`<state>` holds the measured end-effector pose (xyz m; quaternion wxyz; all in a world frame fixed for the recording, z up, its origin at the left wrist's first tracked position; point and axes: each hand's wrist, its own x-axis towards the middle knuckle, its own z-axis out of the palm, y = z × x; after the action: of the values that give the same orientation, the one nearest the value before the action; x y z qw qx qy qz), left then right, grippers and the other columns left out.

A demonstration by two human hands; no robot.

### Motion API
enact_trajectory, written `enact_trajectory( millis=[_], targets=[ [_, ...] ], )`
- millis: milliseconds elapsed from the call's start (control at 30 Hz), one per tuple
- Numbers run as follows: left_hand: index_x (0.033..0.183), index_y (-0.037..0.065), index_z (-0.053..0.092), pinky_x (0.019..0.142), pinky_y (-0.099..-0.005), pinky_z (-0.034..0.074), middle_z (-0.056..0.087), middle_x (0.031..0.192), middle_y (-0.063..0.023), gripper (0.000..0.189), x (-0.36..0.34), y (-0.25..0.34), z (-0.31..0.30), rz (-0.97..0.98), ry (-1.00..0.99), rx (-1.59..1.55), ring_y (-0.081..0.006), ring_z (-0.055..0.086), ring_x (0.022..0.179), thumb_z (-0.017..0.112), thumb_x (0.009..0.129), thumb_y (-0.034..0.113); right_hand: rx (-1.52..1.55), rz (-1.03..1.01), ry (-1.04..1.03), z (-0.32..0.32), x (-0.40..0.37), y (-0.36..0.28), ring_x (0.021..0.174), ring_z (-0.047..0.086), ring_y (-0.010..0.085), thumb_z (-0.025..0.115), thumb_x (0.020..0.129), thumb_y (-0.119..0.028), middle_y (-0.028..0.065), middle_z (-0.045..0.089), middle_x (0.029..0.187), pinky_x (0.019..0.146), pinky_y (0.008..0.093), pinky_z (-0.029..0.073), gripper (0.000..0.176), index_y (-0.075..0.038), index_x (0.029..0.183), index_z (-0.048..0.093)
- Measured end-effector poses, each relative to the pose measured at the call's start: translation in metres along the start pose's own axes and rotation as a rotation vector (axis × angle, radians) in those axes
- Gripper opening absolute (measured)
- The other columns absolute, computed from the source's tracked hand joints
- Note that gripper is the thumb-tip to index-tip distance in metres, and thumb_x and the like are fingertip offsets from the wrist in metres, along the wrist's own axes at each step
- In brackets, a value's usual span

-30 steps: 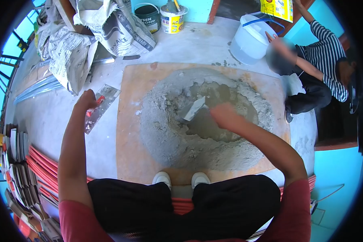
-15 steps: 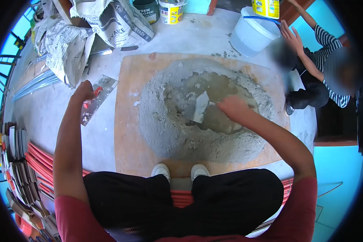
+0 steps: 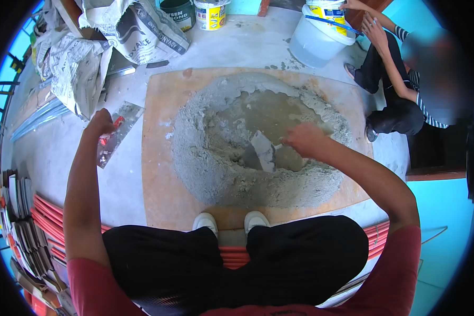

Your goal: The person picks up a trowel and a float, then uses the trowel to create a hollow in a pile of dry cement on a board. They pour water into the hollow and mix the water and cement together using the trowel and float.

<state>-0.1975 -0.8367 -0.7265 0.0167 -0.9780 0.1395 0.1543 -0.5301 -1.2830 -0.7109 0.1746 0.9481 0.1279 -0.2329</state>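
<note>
My left hand point(image 3: 104, 122) is closed around the red handle of a flat rectangular plastering trowel point(image 3: 122, 134), held left of the board. My right hand point(image 3: 306, 140) grips a smaller hand trowel point(image 3: 263, 151), whose blade is smeared with pale grey mix. That blade is at the near side of a murky pool of water point(image 3: 282, 108). A wide ring of grey cement mix point(image 3: 200, 163) surrounds the pool, all lying on a brown board point(image 3: 155, 195). The right trowel's handle is mostly hidden by my fingers.
At right, a crouching person's hand point(image 3: 375, 34) is near a white tub point(image 3: 317, 45) and a yellow-labelled bucket point(image 3: 326, 11). Cement bags point(image 3: 147, 37) and two more buckets stand at the back. Red pipes point(image 3: 47, 218) and stacked tiles point(image 3: 26, 231) lie at left.
The right trowel blade has swung toward me, to the pool's near side. The other person's yellow-labelled bucket has come down to the white tub. The view has shifted slightly.
</note>
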Motion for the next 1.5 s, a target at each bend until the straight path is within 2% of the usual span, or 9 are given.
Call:
enact_trajectory(
  millis=[100,300,467,567,700,900,1100,1400,1500],
  targets=[
    [0.077,-0.007,0.065,0.074,-0.0385,0.052,0.064,0.088,-0.0263,0.023,0.002,-0.004,0.001,-0.004,0.016,0.008,-0.0343,0.065,0.086,0.072,0.063,0.01,-0.073,0.052,-0.158,-0.002,-0.004,0.016,0.086,0.064,0.0234,0.059,0.078,-0.012,0.0039,0.06,0.097,0.066,0.0373,0.05,0.031,-0.024,0.106,0.064],
    [0.077,-0.007,0.065,0.073,-0.0383,0.052,0.065,0.088,-0.0261,0.024,0.001,-0.003,0.003,-0.01,0.023,0.011,-0.0338,0.065,0.085,0.073,0.062,0.011,-0.08,0.024,0.013,-0.033,-0.026,0.034,0.082,0.065,0.0234,0.059,0.076,-0.01,0.0038,0.061,0.093,0.065,0.0384,0.051,0.028,-0.024,0.1,0.065],
    [0.071,-0.008,0.065,0.064,-0.0377,0.053,0.065,0.07,-0.0235,0.023,0.013,-0.016,0.013,0.11,0.105,-0.004,-0.0295,0.067,0.066,0.071,0.062,0.013,-0.09,-0.011,-0.034,-0.003,-0.009,0.013,0.081,0.066,0.0226,0.063,0.073,-0.014,0.0034,0.067,0.078,0.061,0.0371,0.05,0.009,-0.018,0.078,0.069],
    [0.075,-0.006,0.066,0.073,-0.0379,0.052,0.065,0.084,-0.0252,0.022,0.002,-0.007,0.004,0.039,0.033,-0.009,-0.0328,0.066,0.081,0.072,0.062,0.01,-0.095,0.012,0.026,0.02,-0.013,0.025,0.08,0.066,0.0219,0.064,0.073,-0.014,0.0036,0.067,0.08,0.061,0.0366,0.05,0.006,-0.016,0.076,0.068],
    [0.075,-0.006,0.066,0.072,-0.0379,0.052,0.065,0.083,-0.0254,0.021,0.001,-0.009,0.005,0.029,0.047,0.011,-0.0325,0.066,0.08,0.071,0.063,0.01,-0.185,0.077,0.0,0.016,-0.021,0.049,0.078,0.066,0.0207,0.062,0.074,-0.015,0.0036,0.067,0.079,0.06,0.0359,0.05,0.006,-0.017,0.076,0.068],
    [0.074,-0.007,0.065,0.07,-0.0386,0.052,0.065,0.081,-0.0259,0.018,-0.009,0.005,-0.005,-0.007,0.01,-0.011,-0.0327,0.066,0.08,0.069,0.064,0.008,-0.104,0.02,0.192,0.007,-0.041,0.035,0.075,0.065,0.0209,0.062,0.073,-0.015,0.002,0.065,0.075,0.06,0.0371,0.049,0.007,-0.018,0.073,0.068],
    [0.072,-0.009,0.065,0.069,-0.0393,0.052,0.064,0.077,-0.0267,0.018,-0.008,0.005,-0.002,0.008,0.04,-0.073,-0.0336,0.067,0.075,0.068,0.064,0.007,-0.141,0.137,0.039,0.044,-0.042,0.046,0.077,0.065,0.023,0.058,0.076,-0.015,0.0013,0.065,0.079,0.063,0.0372,0.048,0.013,-0.021,0.081,0.068],
    [0.074,-0.006,0.064,0.07,-0.0381,0.052,0.065,0.08,-0.0258,0.017,0.004,-0.007,0.006,0.02,0.065,-0.028,-0.0333,0.066,0.079,0.069,0.063,0.006,-0.097,0.136,0.014,0.011,-0.08,0.056,0.087,0.064,0.0207,0.056,0.08,-0.017,-0.0006,0.063,0.087,0.072,0.0377,0.046,0.016,-0.025,0.087,0.068],
    [0.073,-0.005,0.064,0.069,-0.0377,0.052,0.065,0.08,-0.0251,0.017,0.004,-0.005,0.003,0.027,0.061,-0.036,-0.0328,0.066,0.079,0.069,0.062,0.007,-0.1,0.113,-0.137,0.022,-0.071,0.034,0.09,0.06,0.0185,0.057,0.08,-0.014,-0.0004,0.059,0.094,0.074,0.0352,0.044,0.03,-0.031,0.104,0.065]
  ],
)
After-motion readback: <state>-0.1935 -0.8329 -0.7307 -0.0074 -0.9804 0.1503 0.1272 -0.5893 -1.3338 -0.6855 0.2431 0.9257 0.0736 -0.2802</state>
